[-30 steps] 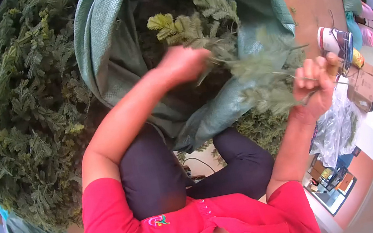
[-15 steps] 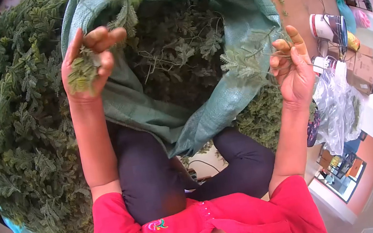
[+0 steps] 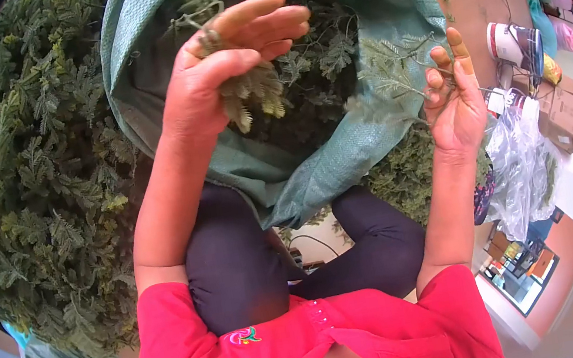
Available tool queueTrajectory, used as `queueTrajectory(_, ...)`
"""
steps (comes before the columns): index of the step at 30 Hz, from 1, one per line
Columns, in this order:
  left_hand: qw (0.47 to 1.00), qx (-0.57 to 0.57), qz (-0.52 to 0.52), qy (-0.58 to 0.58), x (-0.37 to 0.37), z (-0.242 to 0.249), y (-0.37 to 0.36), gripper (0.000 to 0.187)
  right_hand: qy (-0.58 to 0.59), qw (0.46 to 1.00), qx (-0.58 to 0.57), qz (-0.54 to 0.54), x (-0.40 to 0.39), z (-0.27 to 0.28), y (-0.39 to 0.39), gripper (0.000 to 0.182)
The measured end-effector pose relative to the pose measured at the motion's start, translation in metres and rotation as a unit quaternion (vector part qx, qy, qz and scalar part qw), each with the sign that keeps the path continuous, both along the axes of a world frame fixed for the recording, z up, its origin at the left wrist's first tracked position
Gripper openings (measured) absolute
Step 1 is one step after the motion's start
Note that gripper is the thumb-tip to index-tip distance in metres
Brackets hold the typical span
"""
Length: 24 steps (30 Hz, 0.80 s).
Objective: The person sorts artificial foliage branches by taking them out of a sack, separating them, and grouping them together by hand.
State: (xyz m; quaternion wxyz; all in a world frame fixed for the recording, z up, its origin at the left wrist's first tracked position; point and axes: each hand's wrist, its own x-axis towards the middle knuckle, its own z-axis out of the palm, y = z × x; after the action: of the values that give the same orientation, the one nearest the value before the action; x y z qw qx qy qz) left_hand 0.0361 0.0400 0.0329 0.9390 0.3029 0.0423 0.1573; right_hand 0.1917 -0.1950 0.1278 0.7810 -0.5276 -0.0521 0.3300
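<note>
Since half a second ago, left hand (image 3: 225,76) has swung over the green sack (image 3: 344,162), loosely gripping a feathery sprig (image 3: 251,98). Right hand (image 3: 456,103) pinches another frond (image 3: 390,76) beside the sack's rim.

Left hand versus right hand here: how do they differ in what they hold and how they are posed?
The left hand closes around a short, dense leafy clump over the green sack; the right hand pinches a longer, feathery sprig at the sack's edge. The left hand's fingers point sideways; the right hand's fingers point upward. Both hold green foliage.
</note>
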Motion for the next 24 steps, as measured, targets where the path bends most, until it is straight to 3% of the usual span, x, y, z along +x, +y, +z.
queueTrajectory(5,0.964,0.253,-0.077,-0.014,0.013,0.011,-0.013,0.073,0.033,0.999,0.003,0.016,-0.009,-0.002,0.012,0.039)
queueTrajectory(6,0.968,0.228,-0.101,-0.022,0.015,0.012,-0.020,0.079,0.034,0.999,-0.020,0.035,-0.014,-0.002,0.018,0.037)
queueTrajectory(7,0.950,0.297,-0.074,-0.065,0.023,0.012,-0.026,0.083,0.035,0.997,-0.043,0.055,-0.019,-0.002,0.025,0.036)
queueTrajectory(8,0.947,0.282,-0.152,-0.004,0.020,0.016,-0.030,0.083,0.030,0.995,-0.061,0.076,-0.026,-0.003,0.034,0.035)
queueTrajectory(10,0.941,0.247,-0.227,0.045,0.017,0.020,-0.040,0.079,0.013,0.990,-0.094,0.102,-0.038,-0.005,0.051,0.035)
queueTrajectory(11,0.931,0.338,-0.137,0.032,0.018,-0.005,-0.055,0.057,-0.006,0.983,-0.129,0.127,-0.042,-0.006,0.058,0.035)
queueTrajectory(13,0.888,0.373,-0.247,0.104,0.007,0.001,-0.041,0.031,-0.040,0.974,-0.153,0.161,-0.043,-0.005,0.070,0.034)
queueTrajectory(15,0.935,0.268,-0.221,0.079,-0.004,-0.003,-0.029,0.021,-0.047,0.946,-0.143,0.288,-0.031,-0.010,0.087,0.031)
queueTrajectory(16,0.921,0.230,-0.290,0.120,-0.012,0.013,-0.009,0.019,-0.084,0.924,-0.162,0.337,-0.023,-0.008,0.098,0.030)
queueTrajectory(17,0.935,0.247,-0.247,0.057,-0.017,0.010,-0.001,0.019,-0.127,0.910,-0.143,0.367,-0.020,-0.009,0.110,0.033)
queueTrajectory(19,0.968,0.167,-0.183,-0.046,-0.026,0.008,0.009,0.016,-0.196,0.874,-0.142,0.421,-0.013,-0.003,0.137,0.033)
queueTrajectory(21,0.985,0.016,-0.072,-0.154,-0.031,0.013,0.007,0.017,-0.128,0.882,-0.094,0.443,0.004,0.000,0.152,0.043)
queueTrajectory(22,0.964,-0.030,-0.017,-0.263,-0.026,0.003,0.009,0.016,-0.104,0.884,-0.053,0.453,0.011,-0.005,0.159,0.052)
queueTrajectory(23,0.962,-0.038,0.026,-0.270,-0.032,0.005,0.018,0.015,-0.096,0.907,-0.135,0.388,0.016,0.004,0.150,0.052)
queueTrajectory(24,0.960,-0.102,0.039,-0.258,-0.038,0.008,0.029,0.015,-0.213,0.900,-0.175,0.337,0.023,-0.011,0.143,0.039)
